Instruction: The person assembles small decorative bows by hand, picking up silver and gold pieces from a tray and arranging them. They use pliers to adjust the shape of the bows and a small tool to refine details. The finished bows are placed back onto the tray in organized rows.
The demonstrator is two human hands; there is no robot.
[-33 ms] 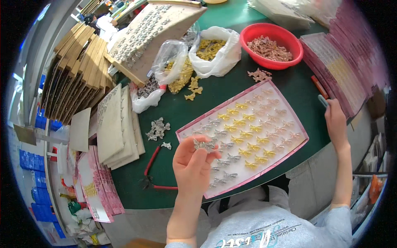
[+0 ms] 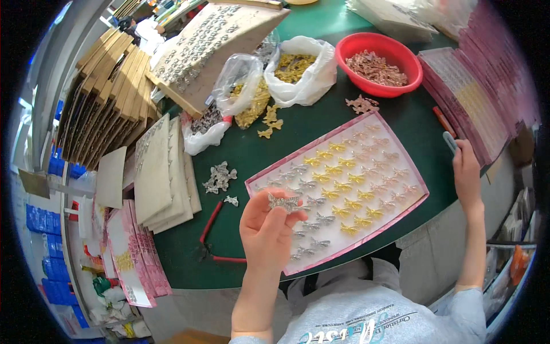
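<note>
Between the thumb and fingers of my left hand point(image 2: 263, 226) is a silver butterfly-shaped ornament point(image 2: 283, 202), raised over the left side of a pink-edged white board point(image 2: 395, 129). Rows of silver, gold point(image 2: 346, 186) and pale pink point(image 2: 381, 166) ornaments lie across that board. At the far right, my right hand point(image 2: 467, 169) is closed round a slim grey tool point(image 2: 450, 142) whose kind I cannot make out. Left of my left hand are a pile of loose silver ornaments point(image 2: 219, 178), one lone silver piece point(image 2: 231, 200), and a tool with spread red handles point(image 2: 212, 222), apparently pliers.
At the back stand a red bowl point(image 2: 418, 74) of pinkish pieces and white plastic bags point(image 2: 321, 80) with gold and silver pieces. Pale boards point(image 2: 153, 189) lean at left beside stacked brown boards point(image 2: 106, 109). Right, by pink-edged sheets point(image 2: 458, 80), lies a red stick point(image 2: 443, 120).
The whole view has shifted very slightly. Both hands keep their hold, and nothing on the table has visibly moved.
</note>
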